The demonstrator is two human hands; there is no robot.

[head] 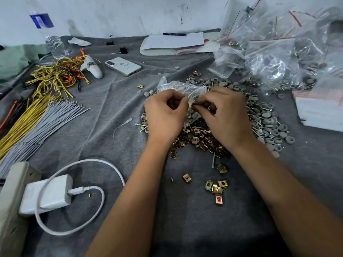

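As left hand [165,113] and right hand [229,115] pinch it, the clear bag [177,86] looks crumpled, perhaps part-filled.

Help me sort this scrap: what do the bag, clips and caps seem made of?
The bag looks like thin clear plastic film, glossy: see-through, crinkled. The clips seem plated steel: yellow-gold metallic sheen, folded edges. The caps are matte grey, plastic or rubber, unclear which: dull moulded rounds.

Head camera looks steeply down, close above the cloth-covered table [111,112].
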